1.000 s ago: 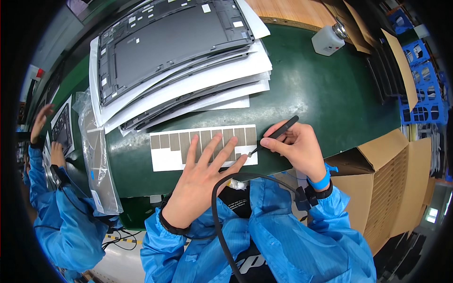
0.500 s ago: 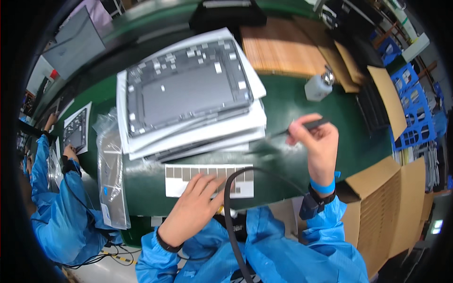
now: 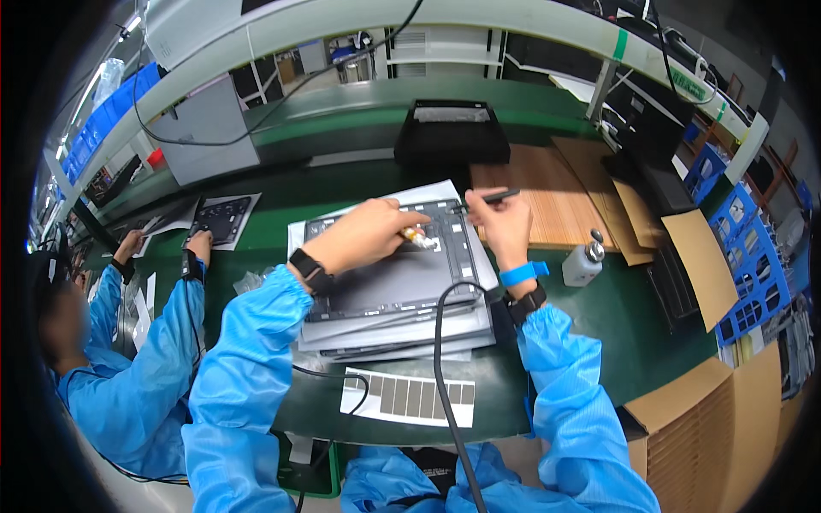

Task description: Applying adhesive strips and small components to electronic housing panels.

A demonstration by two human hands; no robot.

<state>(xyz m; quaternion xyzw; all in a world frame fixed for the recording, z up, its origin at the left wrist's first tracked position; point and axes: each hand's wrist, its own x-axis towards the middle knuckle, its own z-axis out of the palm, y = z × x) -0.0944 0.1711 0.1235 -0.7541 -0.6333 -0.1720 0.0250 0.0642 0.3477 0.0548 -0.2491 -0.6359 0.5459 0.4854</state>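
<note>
Workbench (image 3: 641, 333), green and broad, supports the parts; its flat top apparently gives them an even footing. Open carton (image 3: 684, 453) stands at the near right, beside the bench, probably to spare bench space; stack (image 3: 410, 327) of dark panels interleaved with white sheets lies at the middle of the bench, the sheets presumably preventing panel surfaces from rubbing. Top panel (image 3: 376, 286), dark grey, lies flat on the stack, beneath both hands; the raised, central position likely brings it within reach of either arm. Strip sheet (image 3: 406, 398), white with grey rectangles, lies near the front edge, apart from the stack, seemingly so that it is reachable without covering the panel.

Left hand (image 3: 363, 235) extends over the middle of the panel; its curled fingers appear to grasp a small white-and-yellow object (image 3: 419, 237), perhaps held there to leave the panel unobstructed. Right hand (image 3: 505, 227), at the panel's far right corner, pinches black tweezers (image 3: 500, 196); this grip likely affords fine control; tip contact cannot be told. Bottle (image 3: 583, 265), white with a metal top, stands upright to the right, apart from the stack, presumably away from the arms.
</note>
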